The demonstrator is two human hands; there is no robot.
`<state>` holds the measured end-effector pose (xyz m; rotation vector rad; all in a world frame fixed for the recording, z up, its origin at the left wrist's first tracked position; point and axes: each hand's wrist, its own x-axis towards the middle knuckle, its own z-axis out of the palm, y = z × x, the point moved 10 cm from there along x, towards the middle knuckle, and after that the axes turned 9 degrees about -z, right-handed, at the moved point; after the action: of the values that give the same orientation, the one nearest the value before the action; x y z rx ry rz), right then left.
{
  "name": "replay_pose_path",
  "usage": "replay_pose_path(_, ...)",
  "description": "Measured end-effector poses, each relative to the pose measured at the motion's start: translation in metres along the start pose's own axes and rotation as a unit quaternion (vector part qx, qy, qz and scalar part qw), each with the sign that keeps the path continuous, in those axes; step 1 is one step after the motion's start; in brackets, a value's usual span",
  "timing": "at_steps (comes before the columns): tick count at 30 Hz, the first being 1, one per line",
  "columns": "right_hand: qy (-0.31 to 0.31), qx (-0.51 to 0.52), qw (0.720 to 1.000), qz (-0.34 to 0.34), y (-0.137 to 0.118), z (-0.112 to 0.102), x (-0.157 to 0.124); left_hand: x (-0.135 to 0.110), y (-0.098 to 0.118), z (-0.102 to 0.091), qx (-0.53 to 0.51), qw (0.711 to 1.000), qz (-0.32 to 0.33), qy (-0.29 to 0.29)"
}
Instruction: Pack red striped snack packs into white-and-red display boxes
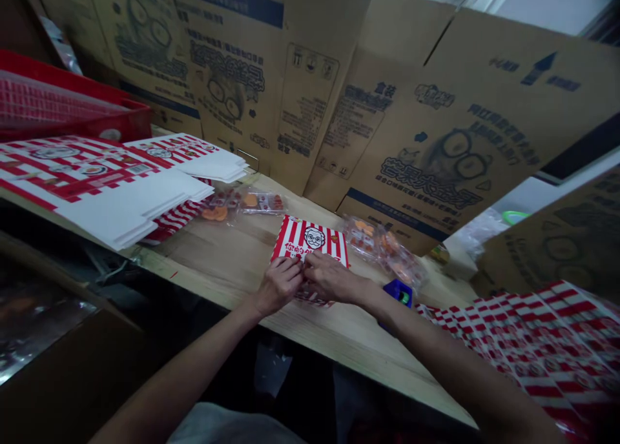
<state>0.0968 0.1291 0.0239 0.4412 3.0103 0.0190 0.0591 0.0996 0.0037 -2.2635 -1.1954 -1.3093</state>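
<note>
A red-and-white striped paper box [310, 236] with a printed cartoon face lies on the wooden table [217, 266], its lower part under my hands. My left hand [278, 286] and my right hand [329, 277] meet at its near side, and both pinch the printed card with their fingers. Clear plastic bags of orange pieces [382, 250] lie just beyond my right hand. A blue plastic object [400, 293], possibly a tape dispenser, sits close to my right wrist. The box's near end is mostly hidden by my hands.
Stacks of flat striped card blanks [106, 189] sit on the table's left, with more [547, 347] at lower right. More bagged orange pieces [256, 202] lie ahead. A red crate [72, 102] stands far left. Printed cardboard cartons [387, 141] form a wall behind the table.
</note>
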Motion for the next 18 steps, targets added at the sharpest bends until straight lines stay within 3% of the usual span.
replay_pose_path(7,-0.016,-0.082,0.996,0.023,0.007,0.001,0.011,-0.002,-0.002,0.001,-0.006,1.0,-0.01,-0.001)
replay_pose_path(10,-0.032,-0.102,0.994,0.024,0.007,-0.001,0.012,-0.001,-0.002,0.003,-0.017,0.999,-0.014,-0.035)
replay_pose_path(13,-0.043,-0.088,0.995,0.032,0.01,-0.004,0.01,0.0,-0.001,0.002,-0.026,0.998,-0.023,-0.046)
replay_pose_path(18,-0.048,-0.007,0.998,0.037,0.026,0.001,0.006,0.0,-0.003,0.001,-0.001,0.998,-0.063,0.004)
